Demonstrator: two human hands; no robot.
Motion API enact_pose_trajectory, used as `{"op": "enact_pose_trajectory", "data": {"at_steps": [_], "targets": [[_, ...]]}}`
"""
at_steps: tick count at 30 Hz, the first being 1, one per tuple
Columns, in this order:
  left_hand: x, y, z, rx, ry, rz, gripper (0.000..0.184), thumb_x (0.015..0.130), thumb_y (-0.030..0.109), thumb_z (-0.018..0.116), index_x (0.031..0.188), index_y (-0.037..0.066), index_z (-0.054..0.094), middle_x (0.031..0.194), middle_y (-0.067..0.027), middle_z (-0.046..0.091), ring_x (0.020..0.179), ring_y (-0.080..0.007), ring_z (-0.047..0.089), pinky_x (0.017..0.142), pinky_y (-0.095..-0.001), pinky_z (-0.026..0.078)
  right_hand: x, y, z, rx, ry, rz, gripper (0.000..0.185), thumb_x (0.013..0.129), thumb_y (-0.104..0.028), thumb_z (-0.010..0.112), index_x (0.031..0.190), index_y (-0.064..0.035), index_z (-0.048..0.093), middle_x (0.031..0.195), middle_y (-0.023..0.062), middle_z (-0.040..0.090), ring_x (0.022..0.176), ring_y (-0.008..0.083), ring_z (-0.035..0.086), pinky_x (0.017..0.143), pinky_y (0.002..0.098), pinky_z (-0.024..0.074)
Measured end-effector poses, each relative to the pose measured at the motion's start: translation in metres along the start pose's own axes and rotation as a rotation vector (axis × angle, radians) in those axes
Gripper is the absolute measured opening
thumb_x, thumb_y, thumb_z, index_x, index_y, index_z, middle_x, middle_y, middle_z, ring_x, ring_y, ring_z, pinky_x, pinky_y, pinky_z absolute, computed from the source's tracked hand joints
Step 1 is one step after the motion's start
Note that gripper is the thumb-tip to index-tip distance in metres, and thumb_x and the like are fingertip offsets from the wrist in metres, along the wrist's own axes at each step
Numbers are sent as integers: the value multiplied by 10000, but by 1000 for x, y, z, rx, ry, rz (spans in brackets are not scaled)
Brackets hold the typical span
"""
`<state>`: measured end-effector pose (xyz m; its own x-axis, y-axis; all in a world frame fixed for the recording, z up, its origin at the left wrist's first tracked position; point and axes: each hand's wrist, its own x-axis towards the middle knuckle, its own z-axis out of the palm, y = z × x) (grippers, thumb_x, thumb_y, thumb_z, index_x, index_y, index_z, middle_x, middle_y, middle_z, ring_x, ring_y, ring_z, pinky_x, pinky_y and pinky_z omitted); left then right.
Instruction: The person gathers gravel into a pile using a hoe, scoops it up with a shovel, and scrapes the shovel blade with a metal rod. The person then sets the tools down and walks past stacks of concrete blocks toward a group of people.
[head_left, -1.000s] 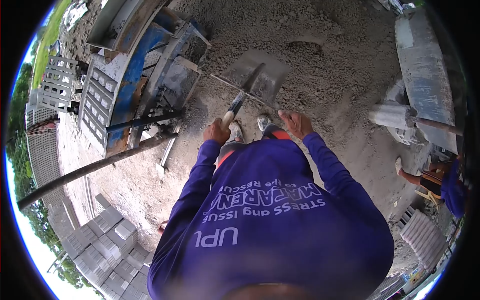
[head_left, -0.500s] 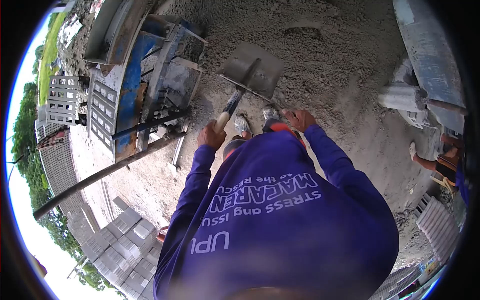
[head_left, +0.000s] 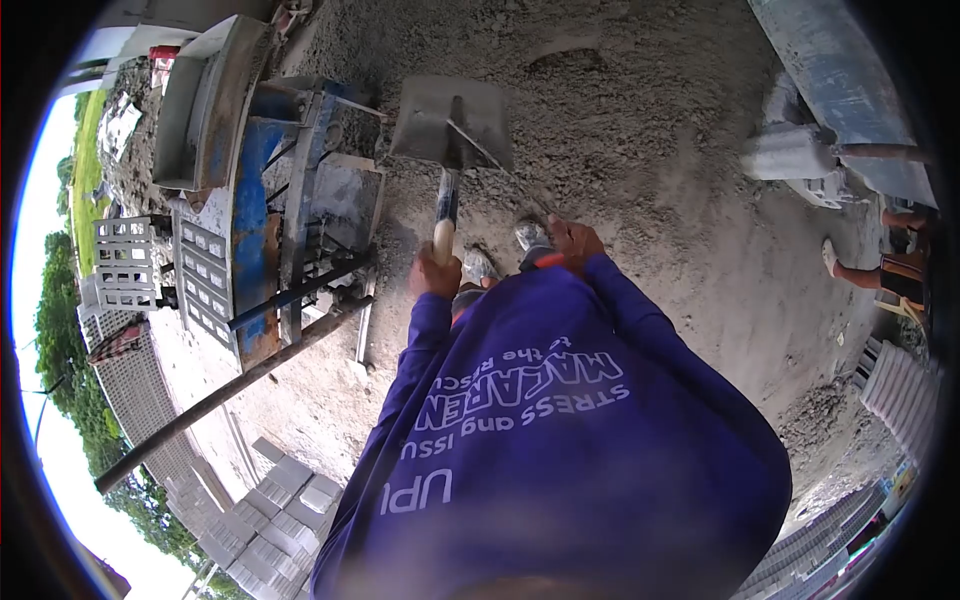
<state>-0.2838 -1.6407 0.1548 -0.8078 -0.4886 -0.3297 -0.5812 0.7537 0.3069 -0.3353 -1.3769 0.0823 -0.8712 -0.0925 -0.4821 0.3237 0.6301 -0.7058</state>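
Note:
A flat, square-bladed shovel (head_left: 452, 125) extends forward from me, its greyish blade over the edge of a damp grey mix (head_left: 620, 110). My left hand (head_left: 436, 273) is closed around its pale wooden handle. A thin rod (head_left: 500, 167) runs from my right hand (head_left: 576, 243) to the blade, its far end lying across the blade's face. The fingers of that hand are closed on the rod's near end. Below my hands, my shoes (head_left: 532, 236) stand on the dusty ground.
To the left stands a blue, rusty metal machine (head_left: 255, 230) with a grid-like mould and a long lever bar (head_left: 235, 390). Stacked grey blocks (head_left: 275, 515) sit lower left. At right are a large metal panel (head_left: 840, 70) and another person's leg (head_left: 857, 278).
The shovel blade has shifted left and turned more upright in view. The rod's far end has moved from the blade's near edge onto its face.

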Motion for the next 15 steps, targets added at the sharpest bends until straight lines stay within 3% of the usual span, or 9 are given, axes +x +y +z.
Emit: {"op": "enact_pose_trajectory", "data": {"at_steps": [1, 4, 7, 10, 12, 13, 15], "targets": [[5, 2, 2, -11, 19, 26, 466, 686, 280, 585, 1113, 98, 537, 996, -208, 608, 922, -386, 579, 805, -455, 452, 17, 32, 12, 35, 86, -9, 736, 835, -659, 327, 718, 22, 583, 677, 217, 583, 655, 392, 562, 639, 443, 413], [2, -5, 3, -43, -21, -30, 455, 686, 278, 579, 1103, 99, 540, 1012, -203, 605, 923, -383, 580, 806, -459, 450, 38, 41, -23, 65, 99, 299, 730, 839, -650, 341, 656, 29, 535, 609, 196, 534, 577, 348, 524, 593, 433, 394], [4, 1, 3, -59, -19, -64, 426, 697, 284, 574, 1079, 100, 541, 1000, -208, 606, 920, -400, 574, 801, -466, 447, 32, 6, -49, 281, 101, 197, 719, 839, -656, 347, 589, 9, 456, 524, 125, 451, 510, 258, 470, 534, 385, 368], [1, 17, -7, -38, -60, -120, 428, 695, 284, 574, 1079, 99, 533, 996, -204, 606, 923, -399, 572, 809, -462, 445, -11, -73, -58, 435, 127, -136, 748, 838, -702, 221, 543, -38, 398, 480, 119, 367, 471, 230, 390, 506, 401, 330], [4, 24, -13, -60, -51, -97, 429, 686, 274, 579, 1065, 78, 531, 983, -216, 602, 919, -402, 570, 802, -458, 447, -14, -61, -38, 285, 103, -197, 737, 846, -688, 242, 551, -34, 413, 484, 112, 384, 476, 228, 399, 509, 397, 331], [5, 20, -10, -91, -27, -50, 430, 677, 262, 586, 1051, 58, 533, 971, -229, 598, 914, -407, 568, 792, -456, 450, -14, -51, -26, 210, 96, -220, 732, 851, -680, 252, 555, -33, 420, 486, 109, 393, 479, 227, 403, 511, 395, 332], [12, 15, 3, -130, -16, 9, 432, 666, 251, 594, 1038, 38, 535, 961, -243, 594, 910, -412, 566, 784, -452, 454, 1, -18, -11, 222, 46, 19, 700, 867, -645, 288, 545, -35, 408, 482, 93, 387, 471, 212, 395, 499, 380, 327]]}}
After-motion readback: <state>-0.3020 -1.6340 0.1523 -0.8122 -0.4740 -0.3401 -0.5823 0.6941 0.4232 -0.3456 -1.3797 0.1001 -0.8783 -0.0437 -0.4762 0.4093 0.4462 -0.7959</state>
